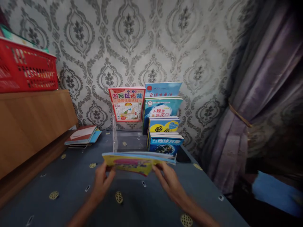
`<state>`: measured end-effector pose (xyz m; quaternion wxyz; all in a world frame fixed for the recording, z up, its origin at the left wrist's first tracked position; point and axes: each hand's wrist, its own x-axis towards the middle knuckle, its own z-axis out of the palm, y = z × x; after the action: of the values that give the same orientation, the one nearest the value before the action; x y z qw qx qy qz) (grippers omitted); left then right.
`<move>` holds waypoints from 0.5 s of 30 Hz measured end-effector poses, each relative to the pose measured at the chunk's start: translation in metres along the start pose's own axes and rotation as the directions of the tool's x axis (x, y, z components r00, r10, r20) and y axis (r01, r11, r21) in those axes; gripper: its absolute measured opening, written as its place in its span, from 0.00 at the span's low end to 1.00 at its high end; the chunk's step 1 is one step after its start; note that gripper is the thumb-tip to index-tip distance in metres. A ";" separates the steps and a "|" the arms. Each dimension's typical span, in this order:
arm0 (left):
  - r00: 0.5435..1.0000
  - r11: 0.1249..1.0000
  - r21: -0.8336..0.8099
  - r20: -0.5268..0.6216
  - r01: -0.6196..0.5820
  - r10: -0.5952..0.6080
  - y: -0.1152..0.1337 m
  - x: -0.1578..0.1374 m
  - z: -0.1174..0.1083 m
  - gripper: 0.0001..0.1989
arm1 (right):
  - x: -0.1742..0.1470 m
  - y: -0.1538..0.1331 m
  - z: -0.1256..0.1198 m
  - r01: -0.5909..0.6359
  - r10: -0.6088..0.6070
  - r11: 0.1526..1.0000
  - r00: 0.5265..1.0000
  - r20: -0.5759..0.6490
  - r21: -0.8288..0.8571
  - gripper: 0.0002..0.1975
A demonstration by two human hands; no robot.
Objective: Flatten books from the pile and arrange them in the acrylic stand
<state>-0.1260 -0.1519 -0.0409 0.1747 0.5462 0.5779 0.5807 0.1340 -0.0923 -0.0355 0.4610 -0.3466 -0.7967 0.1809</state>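
Note:
Between my two hands is a small stack of thin books [132, 163], with a yellow and pink cover facing me, blurred by motion. My left hand [103, 176] grips its left end, and my right hand [167, 177] grips the right end. Just behind it stands a clear tiered book rack [115, 135]. On the rack's right side are several blue and yellow children's books [165, 146] in steps. A red-bordered picture book [127, 105] leans at the upper left of the rack. The lower left tiers hold no books.
A pile of books [82, 135] lies on the dark patterned cloth at the left, beside a wooden cabinet [35, 123]. On the cabinet stands a red basket [28, 67]. A tied purple curtain [233, 142] hangs at the right. A dark flat object [183, 156] lies beside the rack.

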 end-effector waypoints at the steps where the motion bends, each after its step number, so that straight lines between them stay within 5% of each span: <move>1: 0.999 0.999 0.002 0.018 -0.033 0.033 0.007 0.008 -0.003 0.15 | 0.012 -0.006 -0.004 0.014 -0.014 1.000 1.000 0.001 0.019 0.14; 6: 0.975 0.975 0.005 -0.014 -0.224 0.224 0.039 0.055 -0.019 0.14 | 0.075 -0.033 -0.023 0.162 -0.162 0.985 0.987 -0.014 0.056 0.11; 10: 0.912 0.917 0.056 -0.102 -0.394 0.398 0.058 0.097 -0.030 0.13 | 0.134 -0.050 -0.038 0.302 -0.306 0.948 0.951 0.028 0.102 0.15; 15: 0.865 0.873 0.060 -0.116 -0.484 0.488 0.074 0.151 -0.038 0.17 | 0.202 -0.061 -0.062 0.427 -0.425 0.897 0.904 0.039 -0.111 0.14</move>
<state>-0.1775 -0.0640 0.0979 -0.0222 0.6383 0.4401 0.6311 0.0958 0.0083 0.1563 0.4628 -0.1891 -0.8655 0.0310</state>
